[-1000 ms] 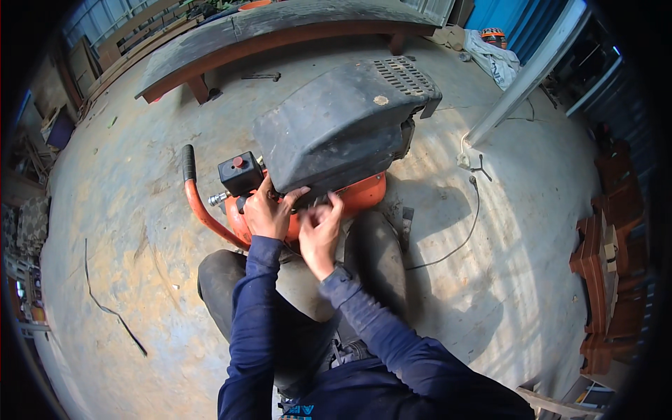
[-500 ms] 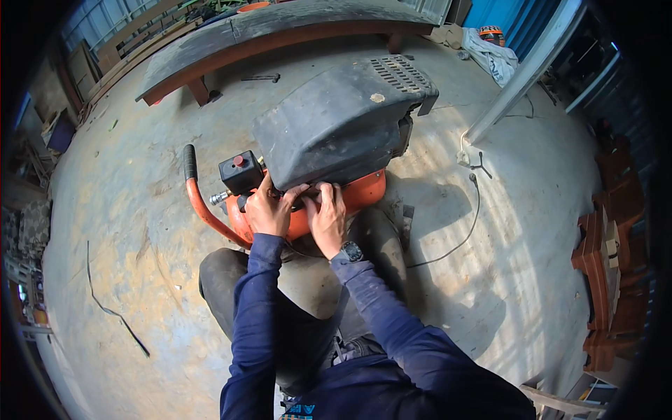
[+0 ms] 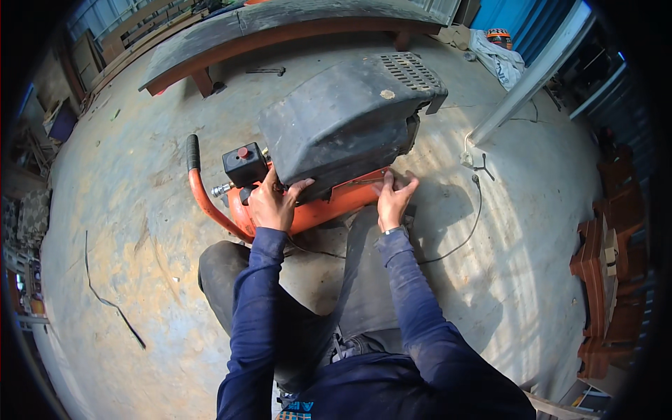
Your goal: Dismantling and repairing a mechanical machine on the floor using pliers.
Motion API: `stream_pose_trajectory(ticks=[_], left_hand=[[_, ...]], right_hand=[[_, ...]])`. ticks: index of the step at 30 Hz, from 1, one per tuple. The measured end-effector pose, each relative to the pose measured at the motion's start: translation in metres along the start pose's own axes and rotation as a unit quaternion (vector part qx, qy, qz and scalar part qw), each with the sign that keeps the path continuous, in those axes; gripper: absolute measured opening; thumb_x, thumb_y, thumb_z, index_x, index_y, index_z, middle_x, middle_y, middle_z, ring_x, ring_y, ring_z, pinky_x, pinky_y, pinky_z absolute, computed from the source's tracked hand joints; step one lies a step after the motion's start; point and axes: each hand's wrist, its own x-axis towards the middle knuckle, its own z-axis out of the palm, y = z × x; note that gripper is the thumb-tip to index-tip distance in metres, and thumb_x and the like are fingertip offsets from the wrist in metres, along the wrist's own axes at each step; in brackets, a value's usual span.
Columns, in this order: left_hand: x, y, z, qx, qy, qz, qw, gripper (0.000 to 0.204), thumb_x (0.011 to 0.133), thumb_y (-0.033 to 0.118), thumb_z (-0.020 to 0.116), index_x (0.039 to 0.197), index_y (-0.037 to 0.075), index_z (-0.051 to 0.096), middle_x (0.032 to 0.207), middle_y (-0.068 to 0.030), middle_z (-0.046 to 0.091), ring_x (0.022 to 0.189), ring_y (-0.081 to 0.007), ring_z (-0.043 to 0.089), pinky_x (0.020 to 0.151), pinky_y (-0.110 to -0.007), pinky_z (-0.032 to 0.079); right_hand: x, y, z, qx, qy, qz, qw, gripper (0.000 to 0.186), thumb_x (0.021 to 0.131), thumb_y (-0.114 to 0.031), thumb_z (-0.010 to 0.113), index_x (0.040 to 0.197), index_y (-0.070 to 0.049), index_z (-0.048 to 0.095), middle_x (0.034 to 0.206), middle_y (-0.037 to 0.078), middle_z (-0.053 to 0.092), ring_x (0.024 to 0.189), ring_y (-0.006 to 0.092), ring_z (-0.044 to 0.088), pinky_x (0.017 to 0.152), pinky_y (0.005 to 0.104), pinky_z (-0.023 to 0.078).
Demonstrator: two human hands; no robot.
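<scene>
"Leftmost, here's the orange tube handle (image 3: 198,192), then the black pressure-switch box (image 3: 241,169) with its red knob (image 3: 243,152). And the machine?"

"A portable air compressor (image 3: 315,143), right on the floor (image 3: 140,175), just beyond the knees (image 3: 225,271). Now the left hand (image 3: 271,208), at the near left corner of the black shroud (image 3: 357,115): thumb and forefinger spread. Whether its hidden fingers pinch anything, I can't tell."

"What would serve it there?"

"A steady brace, I'd judge: feel along the seam, and don't load one corner, or the plastic could crack."

"And over to the right, the right hand (image 3: 395,201), up at the right end of the orange tank (image 3: 329,215)!"

"Fingers loosely bent, yes, but I can't tell if the tips pinch anything. Light, even touches along the shroud's lower edge would suit, minding any sharp metal."

"Any writing?"

"None I can read on the compressor. Far right, a white sack (image 3: 502,63) shows big dark lettering, partly lost in the folds; the orange-and-black bucket (image 3: 499,37) by it bears print too small to make out."
</scene>
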Motion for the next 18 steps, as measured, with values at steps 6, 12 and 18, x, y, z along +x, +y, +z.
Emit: stream_pose_trajectory(ticks=[6,12,18], left_hand=[[0.000,0.007,0.013,-0.029,0.019,0.044,0.998,0.046,0.073,0.029,0.082,0.107,0.002,0.068,0.075,-0.0126,0.071,0.063,-0.0153,0.069,0.058,-0.028,0.050],[0.001,0.002,0.012,-0.019,0.018,0.042,0.999,0.046,0.073,0.029,0.082,0.107,0.002,0.068,0.075,-0.0127,0.071,0.061,-0.0175,0.068,0.057,-0.028,0.049],[-0.001,-0.003,0.001,0.002,0.023,0.039,0.999,0.043,0.074,0.029,0.081,0.105,0.003,0.069,0.072,-0.0125,0.070,0.055,-0.0163,0.066,0.053,-0.028,0.048]], right_hand=[[0.011,0.112,-0.044,0.287,-0.041,0.345,0.893,0.014,0.092,-0.002,0.052,0.105,-0.003,0.051,0.098,0.016,0.061,0.091,0.0286,0.063,0.084,0.0413,0.055],[-0.029,0.110,-0.012,0.264,-0.080,0.422,0.864,0.016,0.086,-0.004,0.052,0.102,-0.006,0.053,0.089,0.011,0.058,0.083,0.0288,0.063,0.075,0.0413,0.056],[-0.055,0.039,-0.011,-0.033,-0.158,0.287,0.944,0.016,0.089,-0.011,0.056,0.104,-0.006,0.057,0.089,0.007,0.058,0.074,0.0281,0.062,0.074,0.0353,0.054]])
